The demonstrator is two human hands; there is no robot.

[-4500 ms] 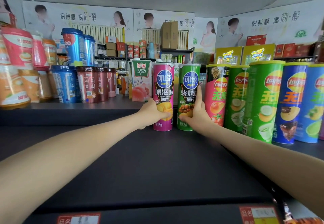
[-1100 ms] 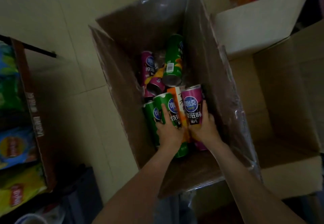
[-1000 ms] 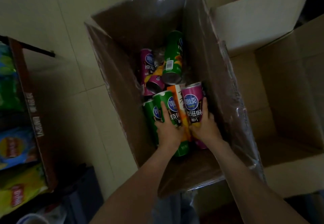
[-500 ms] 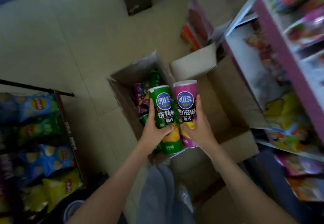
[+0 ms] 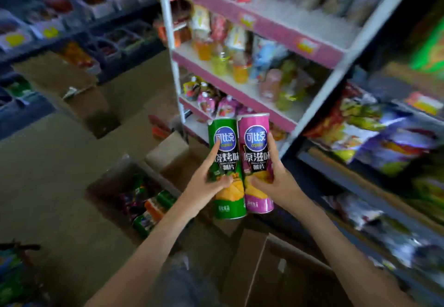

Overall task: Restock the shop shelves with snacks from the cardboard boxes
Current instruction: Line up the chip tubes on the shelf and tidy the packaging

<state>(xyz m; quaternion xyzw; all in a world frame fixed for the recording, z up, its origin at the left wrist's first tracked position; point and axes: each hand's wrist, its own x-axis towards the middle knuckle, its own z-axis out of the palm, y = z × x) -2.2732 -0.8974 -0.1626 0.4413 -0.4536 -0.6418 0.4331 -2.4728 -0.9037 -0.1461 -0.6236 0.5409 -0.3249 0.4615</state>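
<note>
Two chip cans are up off the floor. The left hand (image 5: 206,186) grips the green can (image 5: 227,160), thumb across the front and index finger running up the label. The right hand (image 5: 276,184) has its fingers wrapped round the pink can (image 5: 255,153). The cans are side by side and touching, with the long axes near upright and the lids at 12 o'clock. The open box (image 5: 108,174) sits down at 8 o'clock with more cans (image 5: 149,208) lying in it. The pink-edged shelves (image 5: 276,30) rise at 1 o'clock, and the dark shelves (image 5: 348,177) with bags (image 5: 374,138) run off at 3 o'clock, so the right hand looks nearer to both. Which shelf takes these cans I can't tell, but they're already standing the right way for a straight set-down.
</note>
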